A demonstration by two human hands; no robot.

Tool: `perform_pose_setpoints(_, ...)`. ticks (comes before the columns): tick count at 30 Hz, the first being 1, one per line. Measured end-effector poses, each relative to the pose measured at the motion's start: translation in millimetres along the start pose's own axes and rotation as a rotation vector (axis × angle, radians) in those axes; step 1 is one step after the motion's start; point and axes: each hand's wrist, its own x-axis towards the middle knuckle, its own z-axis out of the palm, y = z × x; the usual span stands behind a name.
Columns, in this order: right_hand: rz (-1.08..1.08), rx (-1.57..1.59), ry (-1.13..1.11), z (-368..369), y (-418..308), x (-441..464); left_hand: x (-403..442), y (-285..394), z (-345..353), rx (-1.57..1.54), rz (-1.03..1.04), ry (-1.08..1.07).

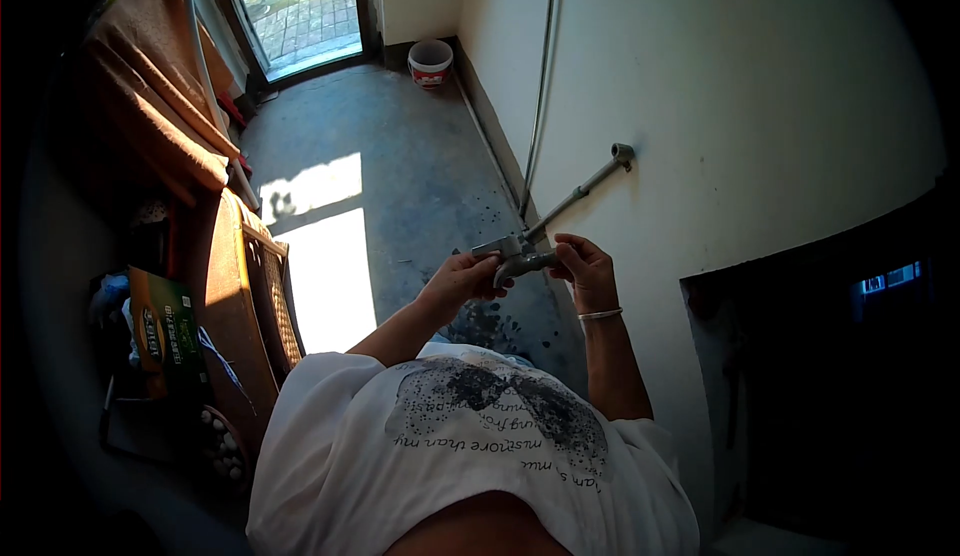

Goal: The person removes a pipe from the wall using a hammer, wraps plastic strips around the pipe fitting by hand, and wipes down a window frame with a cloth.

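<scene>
A grey metal faucet (527,262) with a flat lever handle and a curved spout is held in front of my chest. My left hand (462,282) is closed around its spout and lever side. At the other end of the faucet, the fingers of my right hand (586,268) are pinched together at the narrow inlet; whether they also hold something small there is too fine to see. Beyond the hands, a grey pipe (582,192) slants up along the wall to an elbow fitting (622,153).
A thin upright pipe (543,76) runs up the pale wall (740,86) on the right. A white bucket (430,64) stands in the far corner near the open doorway (305,11). Wooden furniture (235,296) and a brown cloth (150,86) line the left. Dark wet spots mark the floor.
</scene>
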Motion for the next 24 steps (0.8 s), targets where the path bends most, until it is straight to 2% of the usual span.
perform_pose_setpoints(5, -0.049, 0.008, 0.035, -36, -3, -13, 12, 6, 32, 0.034, -0.021, -0.077)
perform_pose_setpoints(7, -0.066, 0.030, 0.036, -58, -6, -20, 32, -9, 37, -0.085, -0.052, -0.093)
perform_pose_setpoints(9, -0.050, 0.046, 0.018, -82, -9, -25, 46, -18, 52, 0.014, -0.015, -0.101)
perform_pose_setpoints(15, -0.087, 0.220, 0.101, -170, -7, -67, 75, -45, 138, -0.020, -0.018, -0.195)
perform_pose_setpoints(17, -0.085, 0.380, 0.128, -201, 5, -82, 90, -60, 168, 0.009, -0.027, -0.208)
perform_pose_setpoints(18, -0.093, 0.386, 0.135, -213, 10, -90, 97, -68, 183, 0.022, -0.026, -0.199)
perform_pose_setpoints(20, 0.056, 0.275, 0.111, -235, 17, -105, 109, -87, 214, 0.063, -0.046, -0.213)
perform_pose_setpoints(23, 0.058, 0.326, 0.165, -270, 49, -116, 119, -115, 254, 0.186, -0.150, -0.250)
perform_pose_setpoints(24, 0.017, 0.408, 0.245, -272, 43, -128, 120, -125, 263, 0.223, -0.163, -0.236)
